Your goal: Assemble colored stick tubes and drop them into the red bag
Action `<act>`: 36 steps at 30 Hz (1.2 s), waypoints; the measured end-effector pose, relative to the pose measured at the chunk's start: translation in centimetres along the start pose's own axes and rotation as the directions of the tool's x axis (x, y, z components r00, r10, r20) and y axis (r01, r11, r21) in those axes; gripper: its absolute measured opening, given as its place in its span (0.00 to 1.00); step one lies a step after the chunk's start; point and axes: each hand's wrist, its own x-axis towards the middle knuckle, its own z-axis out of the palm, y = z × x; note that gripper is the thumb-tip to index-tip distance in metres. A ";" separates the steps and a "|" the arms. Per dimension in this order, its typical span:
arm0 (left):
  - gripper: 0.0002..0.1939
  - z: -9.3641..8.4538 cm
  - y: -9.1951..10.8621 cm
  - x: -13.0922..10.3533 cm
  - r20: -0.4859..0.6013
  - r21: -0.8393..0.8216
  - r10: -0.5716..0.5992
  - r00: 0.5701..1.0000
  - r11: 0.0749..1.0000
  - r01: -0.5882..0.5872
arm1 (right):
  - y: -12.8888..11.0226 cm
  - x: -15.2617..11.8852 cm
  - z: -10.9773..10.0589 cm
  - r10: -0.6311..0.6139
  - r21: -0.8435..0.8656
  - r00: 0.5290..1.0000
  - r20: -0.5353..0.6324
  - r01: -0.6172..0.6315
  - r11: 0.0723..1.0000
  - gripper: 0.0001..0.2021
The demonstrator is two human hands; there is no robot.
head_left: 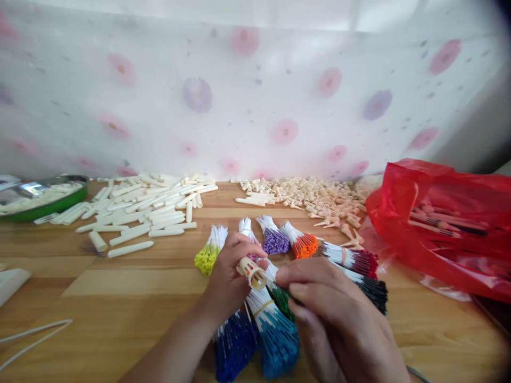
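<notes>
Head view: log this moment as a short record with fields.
left hand: holds slotted cream cylinder, open end toward camera
right hand: pinches small dark item, mostly hidden
around hands: white-stemmed bundles, colored ends including yellow, purple, orange, blue
far left: green dish holding pale pieces
left of center: loose white tubes
back, right of center: heap of small cream parts
right side: red plastic bag

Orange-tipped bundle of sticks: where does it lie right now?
In the head view, the orange-tipped bundle lies right of centre on the wooden table, between the purple-tipped and dark red-tipped bundles.
</notes>
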 end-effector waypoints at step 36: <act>0.14 -1.3 -0.1 -0.4 0.003 0.694 0.390 0.921 0.662 -0.283 | 4.8 -0.5 2.4 0.823 0.658 0.545 0.159 -0.680 0.323 0.05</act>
